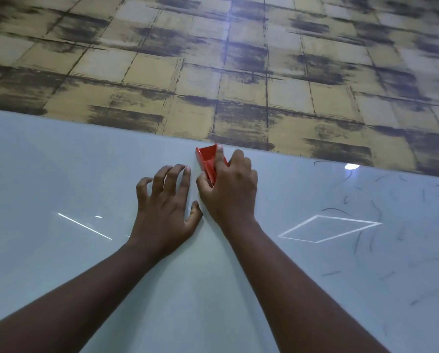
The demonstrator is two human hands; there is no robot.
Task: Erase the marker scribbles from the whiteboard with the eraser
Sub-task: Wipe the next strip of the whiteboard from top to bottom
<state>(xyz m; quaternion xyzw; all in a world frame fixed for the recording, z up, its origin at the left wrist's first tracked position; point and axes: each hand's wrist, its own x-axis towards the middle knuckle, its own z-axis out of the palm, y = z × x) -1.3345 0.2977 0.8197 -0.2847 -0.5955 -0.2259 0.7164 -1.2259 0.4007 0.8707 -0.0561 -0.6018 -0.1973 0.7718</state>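
Gripping the red eraser (207, 159), right hand (228, 189) is pressing it near the whiteboard (60, 174) top edge; I'm seeing left hand (165, 205) resting spread-fingered beside; scribbles (366, 212) lying rightward.

Two bare forearms, sleeveless (no jewellery), short fingernails

The red eraser (206, 159) sits at the upper edge of the glossy white whiteboard (60, 250) — mid-width, partly covered — while thin dark marker scribbles (373, 225) remain scattered over the board's right portion.
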